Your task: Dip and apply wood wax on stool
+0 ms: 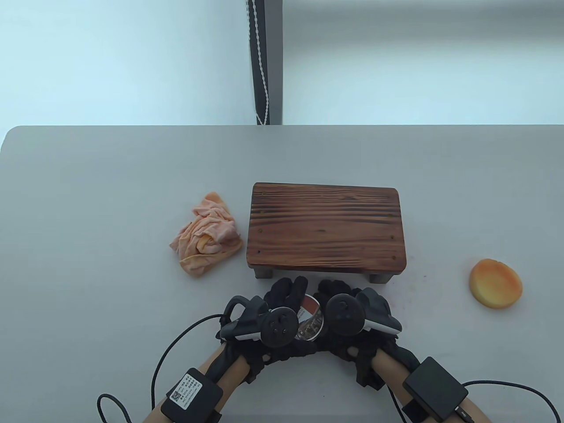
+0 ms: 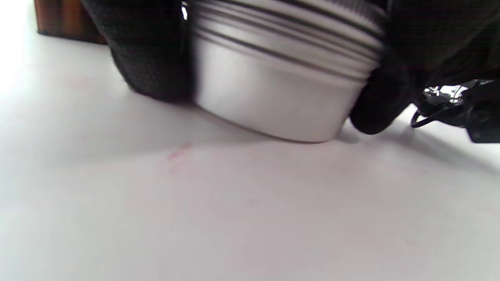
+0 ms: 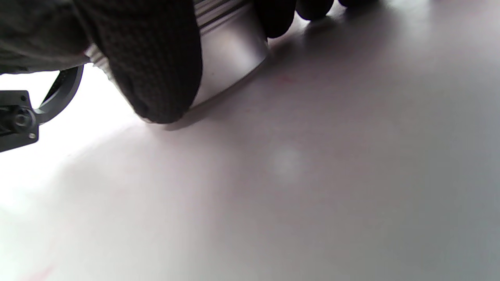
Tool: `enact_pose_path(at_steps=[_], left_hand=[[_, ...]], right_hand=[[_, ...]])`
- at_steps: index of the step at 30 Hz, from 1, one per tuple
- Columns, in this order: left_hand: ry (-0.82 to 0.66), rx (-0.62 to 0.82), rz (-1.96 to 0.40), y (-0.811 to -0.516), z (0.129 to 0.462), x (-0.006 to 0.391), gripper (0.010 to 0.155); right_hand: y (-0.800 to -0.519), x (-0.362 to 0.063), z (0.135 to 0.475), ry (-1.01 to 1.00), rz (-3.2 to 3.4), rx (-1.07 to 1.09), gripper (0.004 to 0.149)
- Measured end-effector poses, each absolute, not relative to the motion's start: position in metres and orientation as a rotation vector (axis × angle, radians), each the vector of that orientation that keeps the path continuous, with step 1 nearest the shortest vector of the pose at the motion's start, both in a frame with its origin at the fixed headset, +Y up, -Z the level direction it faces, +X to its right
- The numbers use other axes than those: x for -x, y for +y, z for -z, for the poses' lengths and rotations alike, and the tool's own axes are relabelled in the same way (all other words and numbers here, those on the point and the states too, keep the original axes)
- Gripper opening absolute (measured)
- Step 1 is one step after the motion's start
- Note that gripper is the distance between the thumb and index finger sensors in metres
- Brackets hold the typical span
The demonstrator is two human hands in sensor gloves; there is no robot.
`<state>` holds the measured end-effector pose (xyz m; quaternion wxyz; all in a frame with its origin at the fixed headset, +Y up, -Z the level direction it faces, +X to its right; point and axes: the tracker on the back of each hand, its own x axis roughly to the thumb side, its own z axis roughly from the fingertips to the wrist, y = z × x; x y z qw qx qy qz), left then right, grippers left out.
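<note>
stool (image 1: 326,229): dark brown, striped wood grain | cloth (image 1: 207,235): pale orange-pink | sponge (image 1: 495,283): yellow-orange | tin (image 2: 273,93): silver, ridged lines, red-white label | gloves (image 1: 284,299): black | table (image 1: 110,198): light grey

A round silver wax tin (image 1: 310,324) with a printed lid stands upright on the tabletop (image 1: 110,185), just in front of the stool (image 1: 327,229), a low dark-stained wooden stool with striped grain, standing upright on its short legs.

Both hands (image 1: 310,315) hide most of the wax tin (image 1: 311,320); its label print is illegible.
</note>
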<state>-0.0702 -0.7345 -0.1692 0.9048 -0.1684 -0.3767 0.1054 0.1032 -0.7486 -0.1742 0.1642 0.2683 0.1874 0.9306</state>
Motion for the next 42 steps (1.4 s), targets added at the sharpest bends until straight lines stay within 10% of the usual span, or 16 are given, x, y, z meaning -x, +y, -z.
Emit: enact_pose_path(at_steps=[42], left_hand=[[-0.859, 0.340, -0.287, -0.731, 0.168, 0.072, 0.099]], right_hand=[[-0.749, -0.107, 0.176, 0.550, -2.640, -0.757, 0.078]])
